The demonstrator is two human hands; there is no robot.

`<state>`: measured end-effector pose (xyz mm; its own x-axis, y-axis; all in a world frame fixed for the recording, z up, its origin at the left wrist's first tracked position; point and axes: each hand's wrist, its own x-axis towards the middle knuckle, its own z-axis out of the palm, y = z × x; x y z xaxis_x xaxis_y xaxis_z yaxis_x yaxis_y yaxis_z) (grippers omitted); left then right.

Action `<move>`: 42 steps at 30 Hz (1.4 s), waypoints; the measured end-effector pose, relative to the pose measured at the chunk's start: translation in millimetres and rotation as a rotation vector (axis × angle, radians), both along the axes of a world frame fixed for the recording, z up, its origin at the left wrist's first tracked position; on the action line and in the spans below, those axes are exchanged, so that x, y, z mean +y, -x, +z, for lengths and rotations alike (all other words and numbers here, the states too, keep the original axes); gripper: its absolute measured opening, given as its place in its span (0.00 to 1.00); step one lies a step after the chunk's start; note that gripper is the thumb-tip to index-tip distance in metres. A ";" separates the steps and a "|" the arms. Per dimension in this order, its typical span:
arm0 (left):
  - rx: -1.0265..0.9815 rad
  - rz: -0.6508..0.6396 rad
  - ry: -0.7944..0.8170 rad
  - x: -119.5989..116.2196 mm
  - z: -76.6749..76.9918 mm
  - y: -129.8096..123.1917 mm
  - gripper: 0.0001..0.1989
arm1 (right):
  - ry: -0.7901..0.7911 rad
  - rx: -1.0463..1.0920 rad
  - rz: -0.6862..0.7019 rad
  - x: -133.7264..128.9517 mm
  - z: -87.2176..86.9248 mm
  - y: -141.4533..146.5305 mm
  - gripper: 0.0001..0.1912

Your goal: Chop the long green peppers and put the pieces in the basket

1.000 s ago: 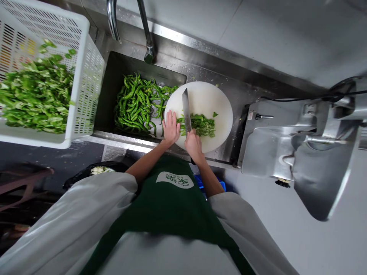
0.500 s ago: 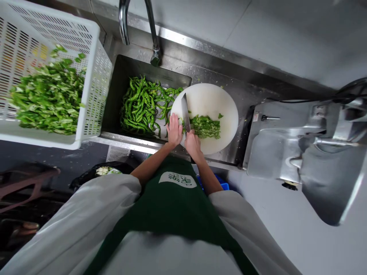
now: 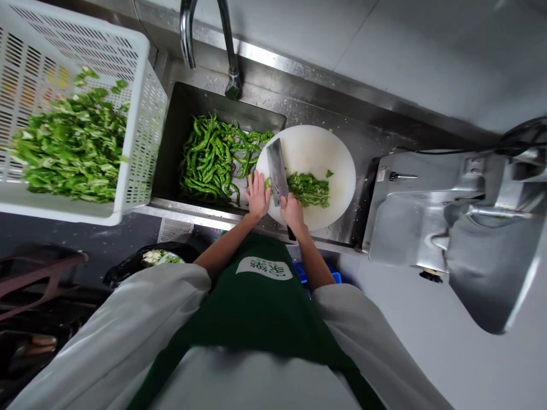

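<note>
My right hand (image 3: 293, 212) is wrapped round the handle of a cleaver (image 3: 277, 171). Its broad blade lies tilted over the left part of a round white cutting board (image 3: 337, 154), one flat side facing up. Just right of the blade is a pile of sliced green peppers (image 3: 311, 189). My left hand (image 3: 258, 196) rests at the board's left edge with its fingers stretched out and apart. A bit of green pepper (image 3: 268, 183) shows between that hand and the blade; the rest of it is hidden.
Whole green peppers (image 3: 209, 159) fill much of the sink basin (image 3: 164, 154) on the left, beneath a faucet (image 3: 233, 80). A white plastic crate (image 3: 139, 114) holds cut green peppers (image 3: 77, 148). At right stands a metal slicing machine (image 3: 401, 228).
The cleaver has rolled so that more of its flat side shows. My right hand has shifted slightly right, and the fingers of my left hand have spread wider.
</note>
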<state>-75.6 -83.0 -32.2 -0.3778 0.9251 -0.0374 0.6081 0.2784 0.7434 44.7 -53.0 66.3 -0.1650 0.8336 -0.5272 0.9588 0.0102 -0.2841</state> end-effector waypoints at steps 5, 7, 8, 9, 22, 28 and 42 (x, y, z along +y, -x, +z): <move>0.065 -0.121 -0.108 10.9 4.1 27.2 0.24 | -0.065 -0.061 -0.075 4.1 -2.3 -36.8 0.13; 0.080 -0.191 -0.112 14.6 4.1 34.5 0.21 | -0.075 -0.067 -0.094 3.4 -0.4 -40.6 0.12; 0.091 -0.202 -0.114 15.6 4.3 34.9 0.20 | -0.077 -0.066 -0.099 2.7 1.8 -40.2 0.12; 0.099 -0.197 -0.119 16.0 5.0 33.0 0.19 | -0.080 -0.065 -0.102 1.7 5.0 -38.4 0.12; 0.012 -0.129 -0.313 4.4 -0.7 13.9 0.16 | 0.028 0.014 0.012 4.8 26.7 20.0 0.16; 0.084 -0.379 -0.171 5.2 6.5 -4.2 0.39 | -0.165 -0.128 -0.009 19.2 46.8 -70.2 0.20; 0.057 -0.492 -0.114 85.6 7.1 -100.9 0.48 | -0.089 -0.259 -0.057 -13.2 0.4 -139.0 0.19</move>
<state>25.2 2.6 -25.2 0.1057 0.9910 0.0818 0.6873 -0.1323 0.7142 183.7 -66.2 66.7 0.0144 0.8825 -0.4700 0.9991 -0.0319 -0.0293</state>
